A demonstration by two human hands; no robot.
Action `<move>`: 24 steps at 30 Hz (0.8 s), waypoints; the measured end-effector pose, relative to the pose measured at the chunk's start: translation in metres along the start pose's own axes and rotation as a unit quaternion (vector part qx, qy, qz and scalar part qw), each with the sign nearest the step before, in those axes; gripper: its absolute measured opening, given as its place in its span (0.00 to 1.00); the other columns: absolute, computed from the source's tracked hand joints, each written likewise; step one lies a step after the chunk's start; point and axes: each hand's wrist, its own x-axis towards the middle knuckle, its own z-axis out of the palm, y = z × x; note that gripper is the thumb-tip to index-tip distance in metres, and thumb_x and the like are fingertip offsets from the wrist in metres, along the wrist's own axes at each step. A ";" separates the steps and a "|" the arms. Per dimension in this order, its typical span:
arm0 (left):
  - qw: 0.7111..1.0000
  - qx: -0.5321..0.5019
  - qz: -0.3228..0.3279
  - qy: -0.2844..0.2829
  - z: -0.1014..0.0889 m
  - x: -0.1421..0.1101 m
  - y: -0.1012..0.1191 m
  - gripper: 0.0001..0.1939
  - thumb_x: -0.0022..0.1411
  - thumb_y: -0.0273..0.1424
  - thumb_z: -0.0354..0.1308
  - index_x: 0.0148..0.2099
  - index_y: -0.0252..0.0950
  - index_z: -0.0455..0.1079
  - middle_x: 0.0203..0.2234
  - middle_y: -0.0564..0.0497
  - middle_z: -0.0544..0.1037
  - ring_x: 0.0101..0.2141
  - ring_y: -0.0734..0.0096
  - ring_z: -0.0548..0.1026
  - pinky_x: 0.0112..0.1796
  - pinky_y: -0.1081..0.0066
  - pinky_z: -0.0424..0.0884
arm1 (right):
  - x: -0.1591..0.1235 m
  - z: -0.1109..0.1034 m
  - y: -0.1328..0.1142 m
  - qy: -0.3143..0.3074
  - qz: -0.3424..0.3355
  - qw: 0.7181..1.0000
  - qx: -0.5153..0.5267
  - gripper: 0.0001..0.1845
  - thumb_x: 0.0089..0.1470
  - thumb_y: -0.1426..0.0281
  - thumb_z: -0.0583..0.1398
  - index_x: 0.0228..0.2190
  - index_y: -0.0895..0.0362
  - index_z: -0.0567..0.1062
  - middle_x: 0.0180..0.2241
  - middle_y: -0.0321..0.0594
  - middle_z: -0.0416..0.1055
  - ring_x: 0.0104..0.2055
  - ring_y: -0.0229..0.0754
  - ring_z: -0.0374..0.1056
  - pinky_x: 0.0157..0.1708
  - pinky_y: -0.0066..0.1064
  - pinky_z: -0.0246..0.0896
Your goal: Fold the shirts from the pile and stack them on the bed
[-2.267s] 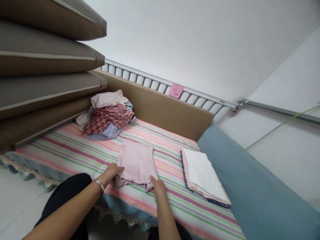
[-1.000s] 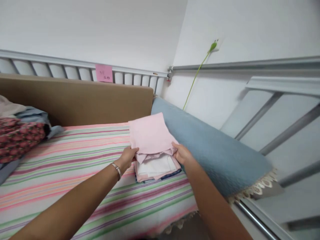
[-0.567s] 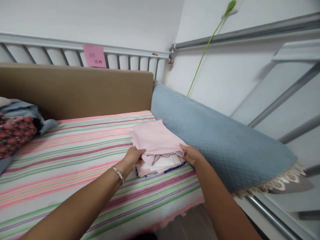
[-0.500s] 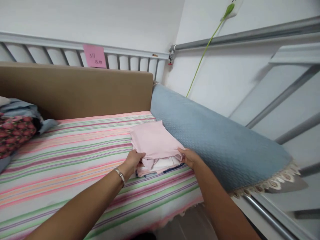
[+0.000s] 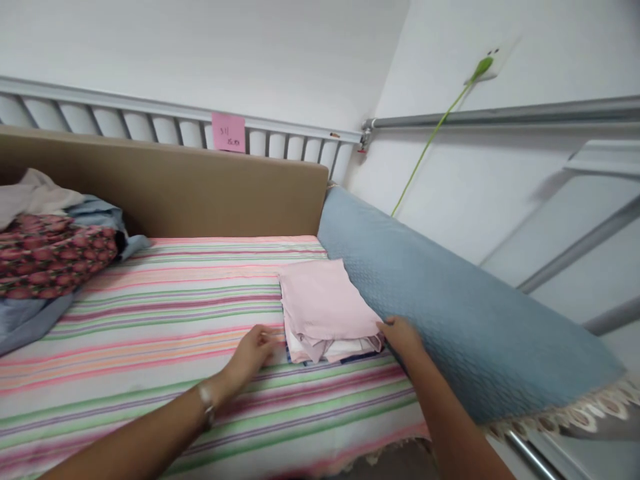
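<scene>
A folded pink cloth (image 5: 323, 300) lies on top of a small stack of folded laundry (image 5: 334, 348) on the striped bed sheet (image 5: 150, 320). My left hand (image 5: 253, 352) rests just left of the stack, fingers loosely curled, holding nothing. My right hand (image 5: 403, 335) touches the stack's right front corner, fingers against the cloth edge, beside the blue rolled blanket (image 5: 450, 313).
A heap of unfolded clothes (image 5: 50, 250), floral red on top, sits at the left by the brown headboard (image 5: 175, 187). A white railing with a pink note (image 5: 229, 132) runs behind. Metal bars (image 5: 575, 247) and a green cable (image 5: 430, 143) are at the right.
The pink cloth was carried from the bed's middle to the right and laid on the folded stack. Both hands have let go; the left has drawn back off it.
</scene>
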 end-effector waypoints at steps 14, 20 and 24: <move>0.758 0.593 0.199 0.185 -0.279 -0.130 -0.158 0.27 0.56 0.44 0.54 0.59 0.50 0.62 0.58 0.56 0.63 0.56 0.55 0.64 0.56 0.55 0.58 | 0.011 0.154 -0.049 -0.005 -0.304 0.848 -0.433 0.28 0.56 0.51 0.49 0.56 0.44 0.63 0.62 0.45 0.52 0.63 0.57 0.45 0.56 0.61 0.37; 0.757 0.587 0.207 0.198 -0.265 -0.133 -0.144 0.25 0.57 0.41 0.53 0.58 0.51 0.63 0.58 0.57 0.62 0.56 0.57 0.65 0.56 0.59 0.59 | 0.036 0.164 -0.022 -0.005 -0.272 0.858 -0.436 0.30 0.55 0.49 0.49 0.58 0.42 0.57 0.64 0.44 0.47 0.64 0.55 0.42 0.56 0.61 0.37; 0.763 0.577 0.214 0.196 -0.263 -0.132 -0.140 0.25 0.59 0.39 0.53 0.59 0.50 0.62 0.59 0.56 0.62 0.57 0.59 0.63 0.56 0.60 0.58 | 0.038 0.167 -0.025 -0.017 -0.258 0.872 -0.415 0.31 0.53 0.50 0.50 0.57 0.42 0.58 0.63 0.44 0.48 0.65 0.56 0.42 0.55 0.62 0.37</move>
